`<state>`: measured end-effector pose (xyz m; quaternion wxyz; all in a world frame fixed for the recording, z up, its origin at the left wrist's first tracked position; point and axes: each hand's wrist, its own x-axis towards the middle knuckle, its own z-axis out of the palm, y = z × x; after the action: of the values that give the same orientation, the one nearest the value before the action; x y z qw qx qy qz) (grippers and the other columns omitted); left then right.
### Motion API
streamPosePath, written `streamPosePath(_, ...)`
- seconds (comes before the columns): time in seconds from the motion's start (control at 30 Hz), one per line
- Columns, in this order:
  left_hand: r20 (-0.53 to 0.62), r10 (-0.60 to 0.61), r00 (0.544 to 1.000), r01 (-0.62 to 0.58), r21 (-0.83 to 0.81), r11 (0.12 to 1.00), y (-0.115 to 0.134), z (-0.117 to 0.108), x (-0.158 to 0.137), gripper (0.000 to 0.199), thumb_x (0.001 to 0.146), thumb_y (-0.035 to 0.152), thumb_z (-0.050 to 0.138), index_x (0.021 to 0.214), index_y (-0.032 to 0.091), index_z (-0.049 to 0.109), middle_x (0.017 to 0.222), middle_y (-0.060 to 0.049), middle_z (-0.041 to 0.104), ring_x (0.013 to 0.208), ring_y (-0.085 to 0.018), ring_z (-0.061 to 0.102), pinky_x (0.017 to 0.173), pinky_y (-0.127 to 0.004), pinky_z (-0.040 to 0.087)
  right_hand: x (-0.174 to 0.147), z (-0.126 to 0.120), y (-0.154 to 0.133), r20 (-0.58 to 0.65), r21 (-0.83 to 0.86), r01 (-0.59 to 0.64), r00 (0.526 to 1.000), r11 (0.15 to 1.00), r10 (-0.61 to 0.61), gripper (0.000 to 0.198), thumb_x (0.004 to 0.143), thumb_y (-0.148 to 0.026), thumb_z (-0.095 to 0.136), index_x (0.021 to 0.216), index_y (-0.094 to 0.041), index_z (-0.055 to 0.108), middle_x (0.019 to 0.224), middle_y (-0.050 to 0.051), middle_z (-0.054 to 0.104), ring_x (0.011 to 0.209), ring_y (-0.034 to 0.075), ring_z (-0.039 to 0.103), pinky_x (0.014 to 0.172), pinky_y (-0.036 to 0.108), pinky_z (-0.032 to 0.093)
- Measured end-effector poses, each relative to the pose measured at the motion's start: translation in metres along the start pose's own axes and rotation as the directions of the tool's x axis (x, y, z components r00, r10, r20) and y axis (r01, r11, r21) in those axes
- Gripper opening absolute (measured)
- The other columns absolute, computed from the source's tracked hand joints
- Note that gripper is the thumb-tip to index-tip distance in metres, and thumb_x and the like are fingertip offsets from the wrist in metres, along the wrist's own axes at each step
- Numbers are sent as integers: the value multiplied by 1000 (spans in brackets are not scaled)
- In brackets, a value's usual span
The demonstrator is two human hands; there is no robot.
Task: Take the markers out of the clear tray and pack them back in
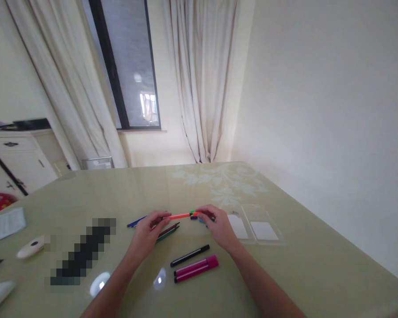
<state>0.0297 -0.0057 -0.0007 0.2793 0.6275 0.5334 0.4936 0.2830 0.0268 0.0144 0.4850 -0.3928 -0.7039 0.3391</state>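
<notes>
Just above the table, an orange pen (pixel 180 216) is held level between my two hands. My left hand (pixel 148 230) pinches its left end, while the fingers of my right hand (pixel 217 224) close on its right end. A small green and dark part shows by my right fingertips; I cannot tell whether it belongs to the pen. Dark red and green pencils (pixel 167 232) lie beside my left fingers, and a blue pen (pixel 135 222) is partly hidden behind that hand. Nearer me are a black pen (pixel 189 255) and thick magenta markers (pixel 195 268) side by side.
An open clear plastic case (pixel 264 230) with white inserts lies right of my right hand. A pixelated dark object (pixel 82 251), a white oval device (pixel 31 247) and a white packet (pixel 5 225) are at left. The wall (pixel 334 132) borders the table's right side.
</notes>
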Motion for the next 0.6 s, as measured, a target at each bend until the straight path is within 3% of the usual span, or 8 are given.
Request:
streamPosePath(0.2,41,-63,997,66,-81,994,1,5,-2,33,82,50,73,96,21,79,90,-6,79,84,-24,74,79,-34,59,-1,0,3,23,52,-50,999,997,48,18,87,-35,70,92,-21,79,83,3,78,75,18,66,69,28,49)
streamPosePath(0.33,28,-66,997,67,-14,998,2,6,-3,32,80,49,74,92,21,80,88,-6,80,82,-25,74,77,-34,58,-2,0,3,49,111,-95,995,989,91,19,83,-35,72,91,-20,81,77,3,76,71,17,64,65,27,47)
streamPosePath(0.47,27,-20,999,18,77,997,11,10,-6,29,84,49,69,91,22,79,86,-5,79,80,-23,72,74,-33,55,1,-4,7,102,126,-144,986,981,131,22,83,-37,73,91,-18,81,73,2,74,67,16,63,63,26,46)
streamPosePath(0.6,176,57,983,-95,212,973,21,20,-13,26,89,46,64,93,25,79,88,-4,78,80,-23,70,72,-32,52,4,-12,15,111,-8,-121,986,993,121,25,90,-39,65,91,-18,79,79,4,75,73,18,65,67,28,48)
